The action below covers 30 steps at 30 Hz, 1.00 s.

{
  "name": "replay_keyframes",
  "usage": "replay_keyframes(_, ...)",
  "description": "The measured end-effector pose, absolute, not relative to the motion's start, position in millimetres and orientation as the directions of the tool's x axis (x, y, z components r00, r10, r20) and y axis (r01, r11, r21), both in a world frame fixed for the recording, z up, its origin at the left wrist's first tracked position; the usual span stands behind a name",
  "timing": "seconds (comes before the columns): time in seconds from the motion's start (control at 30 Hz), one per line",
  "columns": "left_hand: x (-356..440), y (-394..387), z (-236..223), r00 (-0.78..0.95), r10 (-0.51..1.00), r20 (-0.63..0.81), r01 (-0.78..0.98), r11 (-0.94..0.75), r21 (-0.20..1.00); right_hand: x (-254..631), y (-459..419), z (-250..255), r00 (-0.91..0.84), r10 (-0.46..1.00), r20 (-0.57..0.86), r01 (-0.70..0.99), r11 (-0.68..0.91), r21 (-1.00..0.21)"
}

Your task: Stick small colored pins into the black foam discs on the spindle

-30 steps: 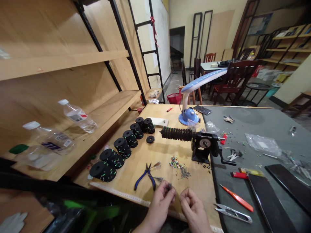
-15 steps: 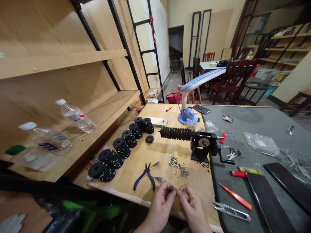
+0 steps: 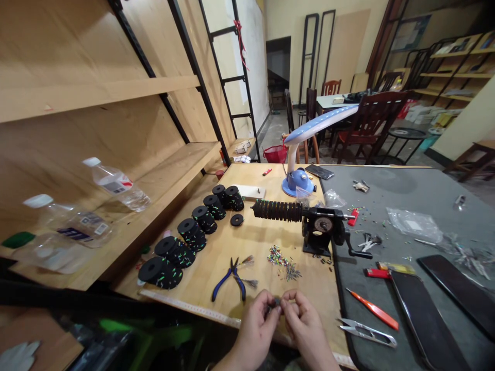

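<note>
Working at the fingertips seems to be the step in hand: at the bottom centre of the frame, the left hand (image 3: 258, 322) pinches a small dark piece (image 3: 277, 300) (too small to make out clearly), while the right hand (image 3: 303, 319) sits just beside it, thumb and forefinger curled close together, though whether they grip anything I cannot tell. The next move probably calls for a steady left pinch and fine right-hand control, with coloured beads (image 3: 275, 256) and thin grey pieces (image 3: 292, 272) heaped just above, at lower centre.
</note>
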<state>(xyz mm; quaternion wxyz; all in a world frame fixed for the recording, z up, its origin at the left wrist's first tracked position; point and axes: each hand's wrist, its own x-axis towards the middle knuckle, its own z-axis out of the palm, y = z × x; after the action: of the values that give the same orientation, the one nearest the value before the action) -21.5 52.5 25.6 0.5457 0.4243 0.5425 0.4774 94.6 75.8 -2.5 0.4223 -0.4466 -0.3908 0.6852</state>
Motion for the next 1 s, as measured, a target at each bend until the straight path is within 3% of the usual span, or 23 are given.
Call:
replay_keyframes(0.17, -19.2, 52.8, 26.5, -0.018, 0.966, -0.259, -0.143, 0.254, 0.957, 88.4, 76.0, -4.3, -0.255, 0.916, -0.31, -0.37, -0.389, -0.844)
replay_keyframes(0.4, -17.1, 52.7, 26.7, -0.02, 0.958, -0.286, -0.189, 0.277, 0.942, 85.6, 76.7, -4.9, -0.281, 0.904, -0.322, -0.422, -0.418, -0.805)
replay_keyframes(0.6, -16.0, 53.6, 24.5, -0.057, 0.963, -0.263, -0.166, 0.251, 0.954, 85.2, 74.5, -1.4, -0.251, 0.884, -0.395, -0.427, -0.467, -0.774)
replay_keyframes(1.0, -20.1, 57.7, 25.3, -0.124, 0.97, -0.208, -0.08, 0.199, 0.977, 90.1, 80.7, -6.1, -0.291, 0.886, -0.361, -0.353, -0.45, -0.82)
